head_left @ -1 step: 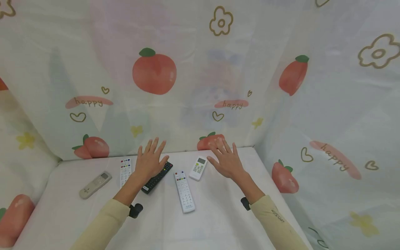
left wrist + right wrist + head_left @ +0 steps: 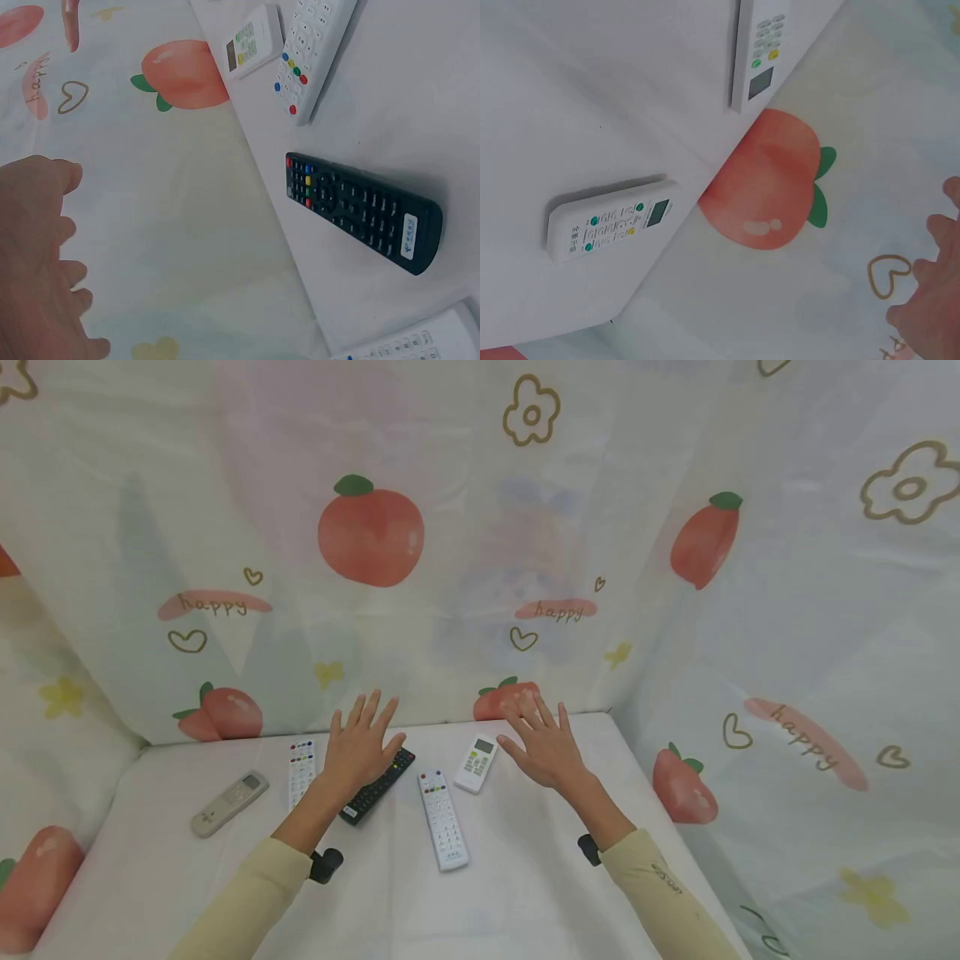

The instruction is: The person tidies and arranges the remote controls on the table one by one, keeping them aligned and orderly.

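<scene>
Left hand (image 2: 362, 745) was spread flat, fingers straight, holding nothing, hovering over the top end of the long black plastic remote (image 2: 377, 786) with coloured buttons; contact could not be told. A long white remote with coloured top buttons (image 2: 301, 771) lay just to its left, and a grey-white slim remote (image 2: 228, 802) further left, well apart. Right hand (image 2: 545, 747) was also open, fingers splayed, gripping nothing. A small white remote with a little display (image 2: 476, 764) lay just left of its thumb. Another long white remote (image 2: 442, 818) lay between the two hands, nearer the person. All sat on the white cloth-covered table (image 2: 525, 893).
</scene>
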`<act>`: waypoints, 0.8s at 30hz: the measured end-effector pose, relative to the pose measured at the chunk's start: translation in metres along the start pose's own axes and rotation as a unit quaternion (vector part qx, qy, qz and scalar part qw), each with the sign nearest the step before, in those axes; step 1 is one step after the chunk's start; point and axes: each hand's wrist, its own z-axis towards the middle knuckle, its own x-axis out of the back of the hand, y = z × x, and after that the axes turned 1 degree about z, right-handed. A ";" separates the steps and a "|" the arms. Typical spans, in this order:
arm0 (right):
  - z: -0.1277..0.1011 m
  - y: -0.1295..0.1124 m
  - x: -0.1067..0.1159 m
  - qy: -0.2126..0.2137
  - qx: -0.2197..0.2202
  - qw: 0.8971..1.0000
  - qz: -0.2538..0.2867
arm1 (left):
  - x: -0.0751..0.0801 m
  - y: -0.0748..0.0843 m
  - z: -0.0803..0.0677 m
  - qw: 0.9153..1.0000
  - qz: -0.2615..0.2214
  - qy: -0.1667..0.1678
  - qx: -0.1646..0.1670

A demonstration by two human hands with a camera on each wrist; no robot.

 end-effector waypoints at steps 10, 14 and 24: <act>-0.011 -0.017 -0.011 0.028 0.010 0.990 0.141 | -0.005 -0.029 -0.022 0.987 -0.057 0.130 -0.081; -0.019 -0.028 -0.016 0.020 -0.018 0.978 0.205 | -0.010 -0.055 -0.043 0.987 -0.091 0.115 -0.066; -0.028 -0.047 -0.033 0.039 -0.042 0.958 0.281 | -0.006 -0.115 -0.099 0.984 -0.170 0.026 0.049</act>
